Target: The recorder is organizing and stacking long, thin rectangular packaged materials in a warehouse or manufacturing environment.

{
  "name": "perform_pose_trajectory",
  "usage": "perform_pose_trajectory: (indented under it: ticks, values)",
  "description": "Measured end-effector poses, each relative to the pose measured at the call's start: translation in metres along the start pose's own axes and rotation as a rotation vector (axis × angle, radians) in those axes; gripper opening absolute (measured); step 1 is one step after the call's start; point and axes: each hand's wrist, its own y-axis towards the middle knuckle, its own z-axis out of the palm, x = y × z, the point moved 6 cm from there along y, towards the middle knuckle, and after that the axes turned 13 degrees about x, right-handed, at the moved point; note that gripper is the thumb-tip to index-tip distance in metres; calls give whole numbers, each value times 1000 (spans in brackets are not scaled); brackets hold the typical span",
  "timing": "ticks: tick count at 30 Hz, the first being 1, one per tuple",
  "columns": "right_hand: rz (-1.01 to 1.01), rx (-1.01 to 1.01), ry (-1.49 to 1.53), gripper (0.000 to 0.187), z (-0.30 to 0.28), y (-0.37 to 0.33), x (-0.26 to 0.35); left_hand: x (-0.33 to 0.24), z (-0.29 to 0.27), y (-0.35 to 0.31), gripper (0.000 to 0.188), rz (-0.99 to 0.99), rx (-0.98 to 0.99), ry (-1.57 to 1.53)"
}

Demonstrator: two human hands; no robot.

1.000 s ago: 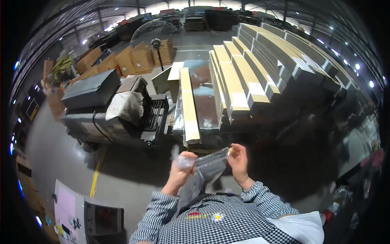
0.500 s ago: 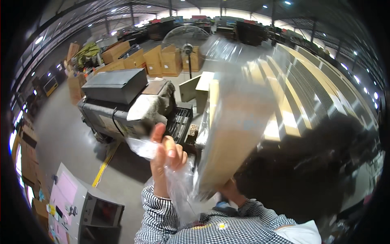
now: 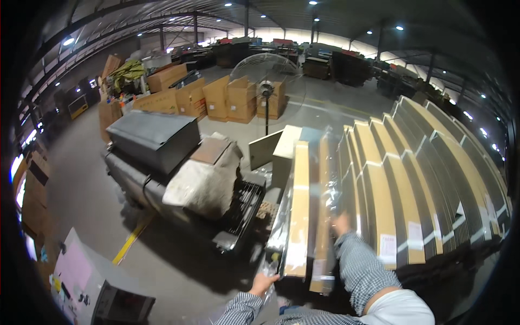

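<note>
A long flat brown panel in clear plastic [image 3: 323, 222] stands on edge in front of me, between a tan-edged panel [image 3: 299, 216] and the row of panels to the right. My right hand [image 3: 341, 223] touches its right side; the fingers are blurred and partly hidden. Lower and to the left, my left hand [image 3: 264, 283] is closed on clear plastic film [image 3: 269, 266] at the near end of the leftmost wrapped pieces. A pale label shows near the bottom of the brown panel.
Many tan and dark panels [image 3: 379, 189] stand in a curved row at right. To the left is a dark machine [image 3: 146, 179] with a pale cloth-like cover [image 3: 197, 181]. Beyond are a stand fan [image 3: 265, 89] and cardboard boxes [image 3: 216, 97]. A white board [image 3: 76, 265] stands lower left.
The wrapped panel, blurred and held tilted close to me, now stands among the others. My left hand has moved down from its raised place, and my right arm reaches forward. The view has shifted.
</note>
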Motion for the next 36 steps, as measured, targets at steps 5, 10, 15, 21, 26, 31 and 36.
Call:
perform_pose_trajectory:
  ticks: [5, 10, 15, 21, 26, 31, 36]
  values:
    - [207, 20, -11, 109, 68, -61, -29, -37, 54, 47, 57, 50, 259, 146]
    - [176, 49, -168, 113, 75, -52, 11, 1, 74, 100, 62, -19, 332, -174]
    - [-125, -27, 189, 88, 57, -4, -31, 8, 34, 113, 66, -152, 405, 161]
    - [-278, 416, 1293, 63, 100, 58, -24, -67, -10, 110, 56, -18, 513, -71]
    - [-157, -127, 329, 59, 67, 33, 51, -163, -20, 119, 56, -49, 232, 626]
    - [-650, -206, 220, 53, -19, -137, 168, -286, -96, 108, 49, 444, -50, 693]
    - [-752, -485, 43, 46, -133, -288, 173, -475, -133, 32, 24, 681, -238, 314]
